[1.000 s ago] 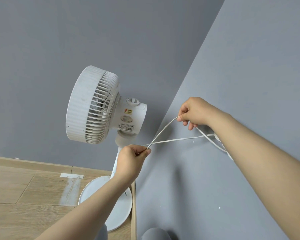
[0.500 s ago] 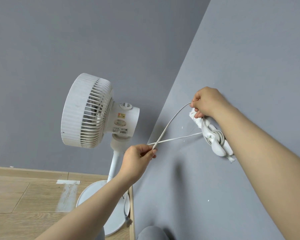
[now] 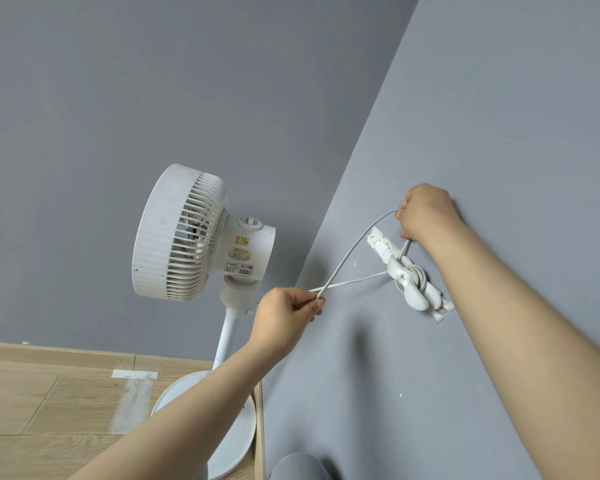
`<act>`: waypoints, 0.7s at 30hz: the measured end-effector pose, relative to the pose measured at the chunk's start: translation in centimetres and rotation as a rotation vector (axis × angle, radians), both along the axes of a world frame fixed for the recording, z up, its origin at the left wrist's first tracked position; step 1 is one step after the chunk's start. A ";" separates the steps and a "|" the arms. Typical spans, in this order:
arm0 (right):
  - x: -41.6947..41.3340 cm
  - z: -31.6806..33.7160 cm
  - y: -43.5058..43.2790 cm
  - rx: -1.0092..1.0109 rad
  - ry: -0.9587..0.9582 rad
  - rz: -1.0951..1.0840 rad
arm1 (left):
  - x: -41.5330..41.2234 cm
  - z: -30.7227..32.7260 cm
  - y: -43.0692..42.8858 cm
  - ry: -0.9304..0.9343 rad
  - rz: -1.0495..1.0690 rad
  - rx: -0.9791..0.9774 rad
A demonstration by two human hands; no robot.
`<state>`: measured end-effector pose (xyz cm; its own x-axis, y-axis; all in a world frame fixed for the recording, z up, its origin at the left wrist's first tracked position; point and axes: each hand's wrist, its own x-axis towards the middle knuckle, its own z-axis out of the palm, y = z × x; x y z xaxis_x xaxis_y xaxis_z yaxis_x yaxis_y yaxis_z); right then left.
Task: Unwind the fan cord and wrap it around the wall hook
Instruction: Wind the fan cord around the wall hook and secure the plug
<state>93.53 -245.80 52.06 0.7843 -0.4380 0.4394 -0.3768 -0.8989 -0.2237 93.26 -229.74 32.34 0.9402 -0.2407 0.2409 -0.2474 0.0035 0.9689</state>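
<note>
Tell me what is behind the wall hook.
A rough white strip lies against the grey wall behind the wall hook, showing past both its ends. Loops of cord wound round the hook cover the strip's middle and how the hook is fixed.

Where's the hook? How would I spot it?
Find the grey wall on the right, then the right hand near it. Just below sits the white wall hook, on a chipped white strip; only it has cord looped round it.

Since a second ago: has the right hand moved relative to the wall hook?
Yes. Against the wall hook, the right hand has moved away from the fan along the wall: it was on the hook's fan side, now directly above it.
</note>
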 end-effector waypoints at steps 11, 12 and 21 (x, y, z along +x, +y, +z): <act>-7.5 0.5 1.8 0.156 -0.069 0.133 | -1.1 -0.2 0.6 -0.021 0.089 0.017; -8.4 0.2 1.9 0.168 -0.077 0.140 | -1.3 -0.4 0.7 -0.031 0.094 0.029; -13.5 -5.9 1.9 0.262 -0.216 0.189 | -2.7 -1.4 1.3 -0.068 0.098 0.089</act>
<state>80.05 -243.92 46.18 0.7635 -0.4139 0.4957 -0.1288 -0.8498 -0.5112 90.57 -228.47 30.99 0.9425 -0.1718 0.2868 -0.3075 -0.1089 0.9453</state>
